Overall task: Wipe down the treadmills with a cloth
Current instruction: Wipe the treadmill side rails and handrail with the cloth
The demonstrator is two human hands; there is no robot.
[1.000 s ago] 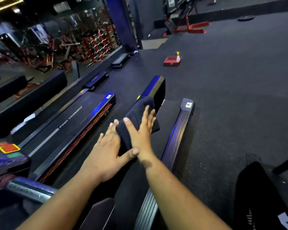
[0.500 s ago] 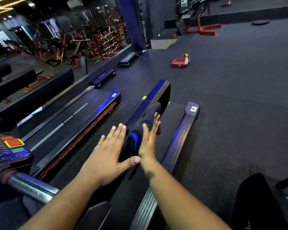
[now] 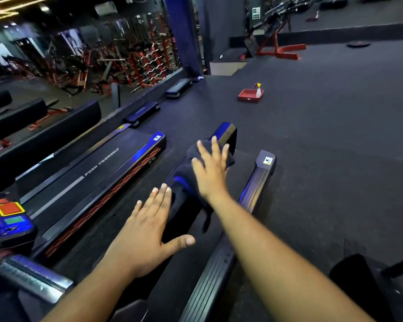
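Gym floor [image 3: 335, 140], dark rubber, fills most of the view; glass wall [image 3: 84, 66] at upper left with red racks and weight gear visible through it; red-framed bench machine [image 3: 279, 47] at the far end, a weight plate [image 3: 358, 44] flat on the floor to its right.

Near treadmill [image 3: 254, 205] runs away from the camera under both arms; black belt between two side rails, right rail ribbed with a small sticker on its end cap; left rail has a blue strip. Second treadmill [image 3: 98, 180] lies parallel on the left, belt printed "PUSH YOURSELF", red honeycomb trim along its right side; its console [image 3: 7, 217] with red, yellow and green buttons sits at left edge, chrome handlebar [image 3: 30, 277] below it.

Dark cloth [image 3: 191, 175] is draped over the near treadmill's left rail, towards the far end; it covers the rail top and hangs down the belt side.

Right hand [image 3: 211, 173] lies flat on the cloth, fingers straight and spread, pressing it onto the rail; slightly motion-blurred. Left hand [image 3: 147, 231] flat too, fingers straight and together, thumb out to the right; fingertips touch the cloth's near end, palm over the rail's outer side; not gripping anything.

Three black step platforms [image 3: 141, 112] line the base of the glass wall; red tray [image 3: 249, 95] on the floor well beyond the treadmills, spray bottle [image 3: 258, 90] standing upright in it.
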